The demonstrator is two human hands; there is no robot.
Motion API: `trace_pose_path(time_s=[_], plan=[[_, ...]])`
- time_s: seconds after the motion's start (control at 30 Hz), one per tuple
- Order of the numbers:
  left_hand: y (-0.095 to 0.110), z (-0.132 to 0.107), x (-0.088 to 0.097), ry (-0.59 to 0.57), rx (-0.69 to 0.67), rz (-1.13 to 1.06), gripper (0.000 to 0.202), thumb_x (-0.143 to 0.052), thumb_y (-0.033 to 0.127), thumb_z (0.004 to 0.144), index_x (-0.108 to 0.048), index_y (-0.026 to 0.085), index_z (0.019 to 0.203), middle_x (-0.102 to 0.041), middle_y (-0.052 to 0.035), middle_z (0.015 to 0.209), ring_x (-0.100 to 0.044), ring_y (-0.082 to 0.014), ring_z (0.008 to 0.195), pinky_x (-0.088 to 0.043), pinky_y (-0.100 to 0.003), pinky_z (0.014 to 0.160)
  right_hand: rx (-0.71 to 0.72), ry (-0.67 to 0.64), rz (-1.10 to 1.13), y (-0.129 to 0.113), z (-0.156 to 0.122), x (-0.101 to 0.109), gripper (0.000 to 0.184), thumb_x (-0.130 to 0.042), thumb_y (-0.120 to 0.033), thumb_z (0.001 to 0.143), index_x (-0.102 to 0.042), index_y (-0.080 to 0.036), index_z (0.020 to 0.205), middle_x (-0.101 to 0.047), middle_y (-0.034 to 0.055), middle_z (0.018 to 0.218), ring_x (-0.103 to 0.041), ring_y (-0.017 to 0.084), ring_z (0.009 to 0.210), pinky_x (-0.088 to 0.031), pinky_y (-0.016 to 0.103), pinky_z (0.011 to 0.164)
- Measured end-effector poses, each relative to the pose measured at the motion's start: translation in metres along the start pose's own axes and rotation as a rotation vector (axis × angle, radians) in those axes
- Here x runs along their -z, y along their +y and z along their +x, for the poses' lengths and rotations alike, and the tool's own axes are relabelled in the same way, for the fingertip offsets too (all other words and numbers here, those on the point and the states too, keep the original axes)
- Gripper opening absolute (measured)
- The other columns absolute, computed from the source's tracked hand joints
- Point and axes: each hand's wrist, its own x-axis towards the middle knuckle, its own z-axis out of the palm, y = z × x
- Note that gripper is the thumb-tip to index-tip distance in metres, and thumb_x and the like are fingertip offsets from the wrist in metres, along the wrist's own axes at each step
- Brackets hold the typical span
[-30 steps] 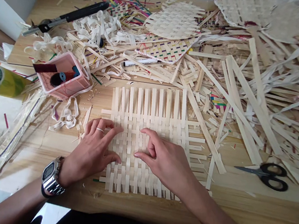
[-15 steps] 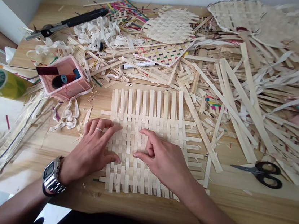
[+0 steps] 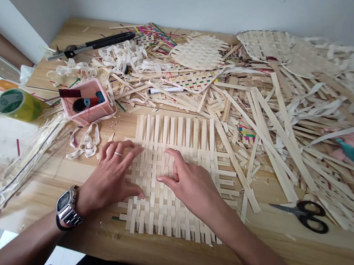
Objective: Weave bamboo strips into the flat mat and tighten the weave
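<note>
A pale mat woven from flat wooden strips [image 3: 157,190] lies on the table before me, its strip ends sticking out at the top, right and bottom. My left hand [image 3: 112,172], with a ring and a wristwatch, rests at the mat's left edge, thumb and fingers spread apart. Over the mat's middle is my right hand [image 3: 190,183], its index finger and thumb stretched out and apart, the other fingers curled in. The index tip and thumb tip touch or hover close to the weave; I cannot tell which. Neither hand grips a strip.
Black-handled scissors [image 3: 305,213] lie to the right. A pink basket [image 3: 89,111] holding thread spools stands at the left, near a yellow-green tape roll [image 3: 22,105]. Loose strips [image 3: 273,140] heap behind and right, with woven fans [image 3: 200,51], a marker [image 3: 166,90] and white ribbon [image 3: 126,57].
The camera view has tilted up slightly, so the table sits lower in the picture. My hands stay at nearly the same place on the mat; the left thumb and fingers have spread a little wider.
</note>
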Motion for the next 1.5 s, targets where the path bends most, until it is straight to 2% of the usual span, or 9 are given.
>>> trace_pose_path(time_s=[0.2,0.4,0.7,0.9,1.03,1.1,1.2,1.27,1.5], plan=[[-0.002,0.001,-0.001,-0.018,-0.008,0.036,0.117,-0.099,0.072,0.062,-0.048,0.023,0.155,-0.054,-0.0182,0.146,-0.049,-0.0428,0.133,-0.037,-0.066,0.12,0.025,0.01,-0.044,0.001,0.002,-0.001,0.061,-0.081,-0.033,0.097,-0.055,-0.014,0.15,-0.068,-0.0054,0.066,-0.065,0.018,0.06,-0.042,0.03,0.056],[-0.002,0.002,-0.002,-0.027,-0.016,0.034,0.112,-0.097,0.075,0.062,-0.05,0.025,0.151,-0.054,-0.0167,0.143,-0.05,-0.0419,0.131,-0.039,-0.067,0.118,0.045,0.032,-0.057,0.005,0.002,-0.003,0.055,-0.077,-0.031,0.099,-0.055,-0.016,0.147,-0.072,-0.004,0.069,-0.065,0.018,0.06,-0.04,0.031,0.057],[-0.001,0.001,-0.003,-0.034,-0.019,0.04,0.104,-0.098,0.07,0.066,-0.052,0.026,0.147,-0.054,-0.0162,0.141,-0.05,-0.0413,0.128,-0.042,-0.066,0.115,0.09,0.059,-0.04,0.007,0.002,-0.005,0.049,-0.073,-0.031,0.101,-0.054,-0.018,0.144,-0.068,-0.0057,0.063,-0.062,0.018,0.055,-0.037,0.031,0.056],[-0.002,0.001,-0.001,-0.032,-0.028,0.038,0.105,-0.095,0.074,0.066,-0.051,0.025,0.148,-0.054,-0.0165,0.141,-0.051,-0.0409,0.127,-0.041,-0.066,0.115,0.04,0.034,-0.048,0.004,0.002,-0.003,0.053,-0.078,-0.029,0.099,-0.055,-0.017,0.145,-0.069,-0.0056,0.066,-0.064,0.019,0.059,-0.039,0.031,0.057],[-0.007,0.005,0.002,0.001,-0.064,0.045,0.102,-0.091,0.073,0.074,-0.047,0.025,0.152,-0.051,-0.0185,0.147,-0.05,-0.0413,0.13,-0.038,-0.068,0.117,0.025,0.022,0.009,0.001,0.002,0.0,0.053,-0.08,-0.028,0.097,-0.058,-0.015,0.143,-0.067,-0.0062,0.066,-0.064,0.018,0.06,-0.041,0.031,0.058],[-0.011,0.008,0.004,0.027,-0.075,0.039,0.094,-0.088,0.068,0.082,-0.045,0.026,0.154,-0.049,-0.0188,0.154,-0.049,-0.0411,0.134,-0.037,-0.067,0.118,0.025,0.032,0.038,0.002,0.003,0.001,0.059,-0.082,-0.029,0.095,-0.057,-0.015,0.147,-0.065,-0.0064,0.065,-0.063,0.018,0.06,-0.041,0.03,0.057],[-0.016,0.014,0.004,0.036,-0.067,0.017,0.086,-0.083,0.062,0.09,-0.043,0.026,0.155,-0.05,-0.0176,0.159,-0.048,-0.0401,0.138,-0.035,-0.065,0.12,0.034,0.048,0.081,0.005,0.005,0.001,0.078,-0.081,-0.033,0.093,-0.046,-0.015,0.16,-0.063,-0.0074,0.063,-0.061,0.019,0.057,-0.041,0.031,0.054],[-0.017,0.017,0.002,0.027,-0.06,0.007,0.084,-0.082,0.064,0.091,-0.043,0.025,0.154,-0.053,-0.0165,0.158,-0.048,-0.0393,0.139,-0.035,-0.064,0.121,0.036,0.044,0.106,0.007,0.008,0.001,0.084,-0.08,-0.035,0.093,-0.041,-0.015,0.165,-0.062,-0.0076,0.063,-0.06,0.019,0.056,-0.039,0.031,0.053],[-0.016,0.02,-0.003,0.03,-0.048,0.019,0.081,-0.081,0.067,0.09,-0.048,0.022,0.149,-0.057,-0.0171,0.15,-0.05,-0.0393,0.136,-0.037,-0.063,0.118,-0.03,0.021,0.111,0.004,0.012,0.005,0.085,-0.084,-0.034,0.09,-0.044,-0.014,0.162,-0.061,-0.0088,0.062,-0.061,0.019,0.058,-0.039,0.032,0.056]])
